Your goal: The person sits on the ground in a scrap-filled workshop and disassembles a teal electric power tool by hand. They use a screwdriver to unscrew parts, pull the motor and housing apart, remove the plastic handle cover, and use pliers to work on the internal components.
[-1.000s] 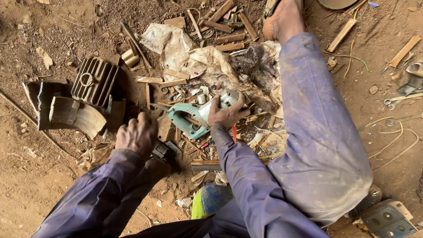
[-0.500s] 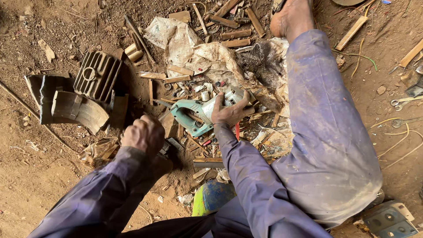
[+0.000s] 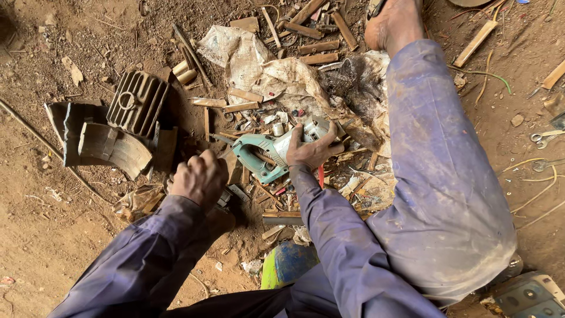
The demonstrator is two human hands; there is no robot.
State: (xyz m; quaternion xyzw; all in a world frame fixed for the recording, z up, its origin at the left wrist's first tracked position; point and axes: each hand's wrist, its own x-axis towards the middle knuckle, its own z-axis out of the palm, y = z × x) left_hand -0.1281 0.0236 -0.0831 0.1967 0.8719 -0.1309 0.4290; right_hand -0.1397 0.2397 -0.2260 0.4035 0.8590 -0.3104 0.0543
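A teal and grey power tool [image 3: 268, 154] lies on the dirt among scrap bits. My right hand [image 3: 311, 148] grips its grey body from the right side. My left hand [image 3: 199, 178] is closed in a fist just left of the tool's teal handle, around a thin tool whose tip points at the handle; what it is I cannot make out. Both arms wear purple-blue sleeves. My right leg [image 3: 441, 171] stretches out past the tool, with the bare foot [image 3: 393, 23] at the top.
A ribbed grey metal casing [image 3: 136, 105] and curved metal pieces [image 3: 112, 148] lie at left. A dirty cloth sack [image 3: 259, 62], wooden sticks [image 3: 318, 46], scissors [image 3: 544, 138] at right and a green-blue object [image 3: 288, 263] between my arms surround the spot.
My left hand has shifted slightly up and right toward the power tool. My right hand stays on the tool's body.
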